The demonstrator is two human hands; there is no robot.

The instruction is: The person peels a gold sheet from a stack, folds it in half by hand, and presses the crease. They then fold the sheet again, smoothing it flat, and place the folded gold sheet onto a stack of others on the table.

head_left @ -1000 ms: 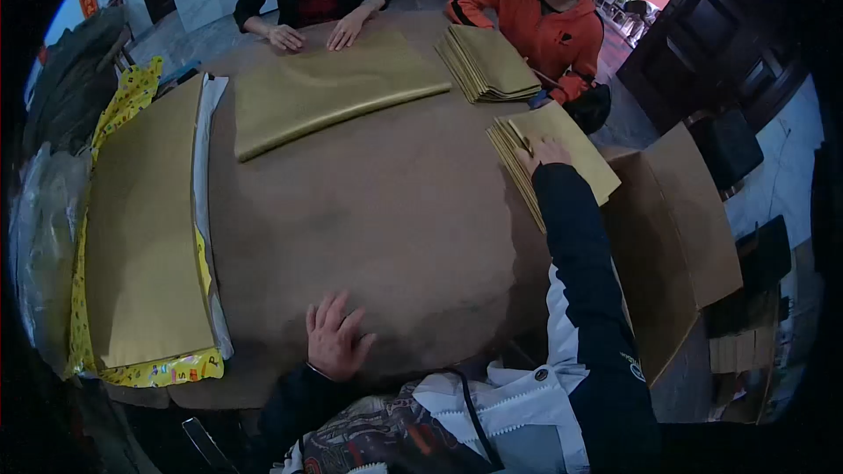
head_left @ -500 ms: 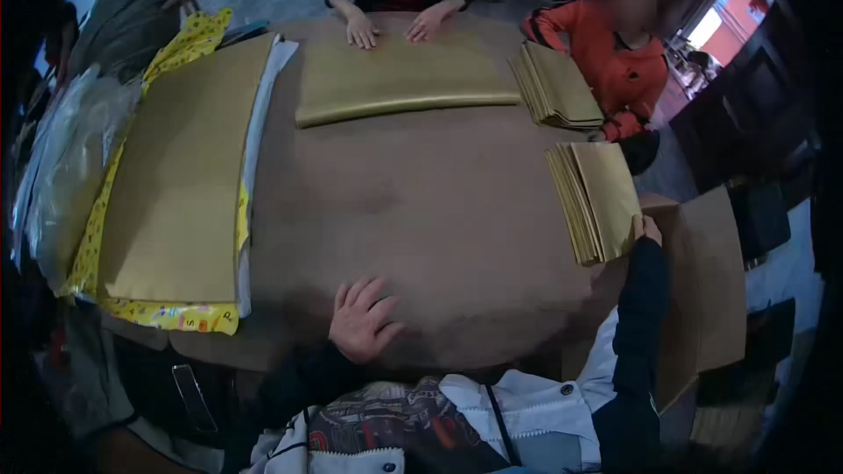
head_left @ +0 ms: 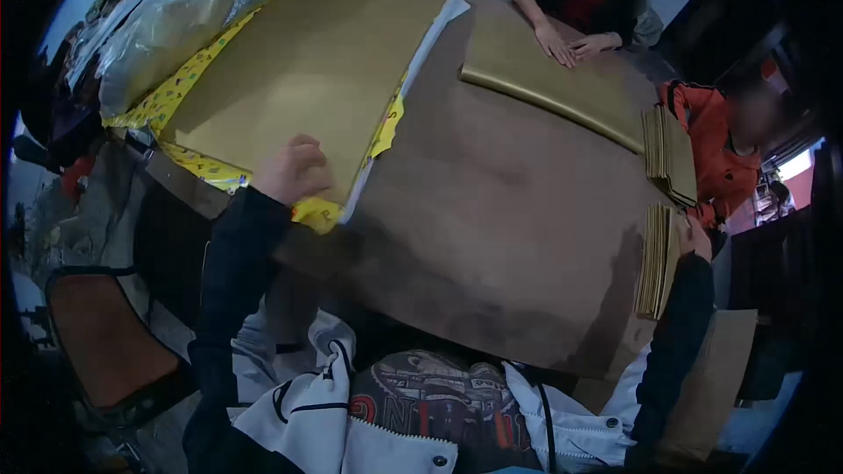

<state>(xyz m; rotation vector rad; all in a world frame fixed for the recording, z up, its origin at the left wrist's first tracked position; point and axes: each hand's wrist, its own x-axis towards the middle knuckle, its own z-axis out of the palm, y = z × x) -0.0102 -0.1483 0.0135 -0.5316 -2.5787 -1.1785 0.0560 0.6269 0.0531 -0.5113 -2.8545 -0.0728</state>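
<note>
My left hand is over the near edge of a large stack of flat brown sheets, which lies on yellow printed wrapping. Its fingers are bent and smeared, and what is under them is hidden. At the right table edge my right hand is closed on the outer side of a folded brown paper bundle. A second folded bundle lies just beyond it. A folded gold-brown sheet lies across the far side of the table, under another person's hands.
The brown table stands before me. Clear plastic is heaped at the far left. A person in red sits at the right, above an open cardboard box. A brown chair stands at the lower left.
The view has turned left. My left hand has moved from the bare table to the near edge of the sheet stack. My right hand remains at the folded bundle.
</note>
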